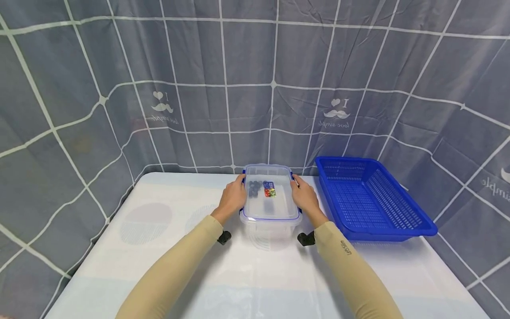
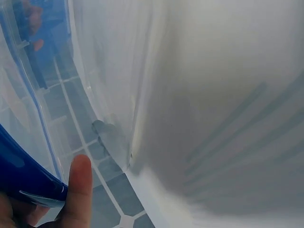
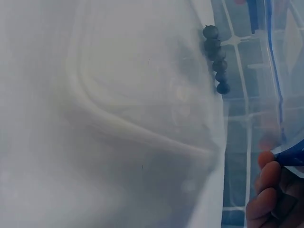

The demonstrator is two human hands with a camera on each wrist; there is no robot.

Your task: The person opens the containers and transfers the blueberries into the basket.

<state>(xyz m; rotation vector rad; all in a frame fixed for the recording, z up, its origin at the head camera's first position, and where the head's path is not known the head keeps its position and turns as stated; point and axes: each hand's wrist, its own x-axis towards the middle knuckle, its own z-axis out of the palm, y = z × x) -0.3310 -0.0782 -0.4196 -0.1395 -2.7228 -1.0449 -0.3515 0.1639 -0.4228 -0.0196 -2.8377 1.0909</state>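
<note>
A clear plastic box (image 1: 271, 230) with a blue-trimmed lid (image 1: 275, 212) stands on the white table (image 1: 159, 248). Inside lie several dark blueberries (image 1: 254, 188), also seen as blueberries (image 3: 216, 61) through the wall, beside a colourful sticker (image 1: 269, 189). My left hand (image 1: 233, 198) grips the box's left side, with a finger (image 2: 78, 190) next to the blue latch (image 2: 23, 178). On the opposite side my right hand (image 1: 304, 195) holds the blue latch (image 3: 292, 156), its fingers (image 3: 268, 190) curled under it.
A blue slotted basket (image 1: 398, 230) with nothing in it sits just right of the box, near the table's right edge. A grey checked curtain (image 1: 255, 88) closes off the back and both sides. Bare table surface spreads to the left and front.
</note>
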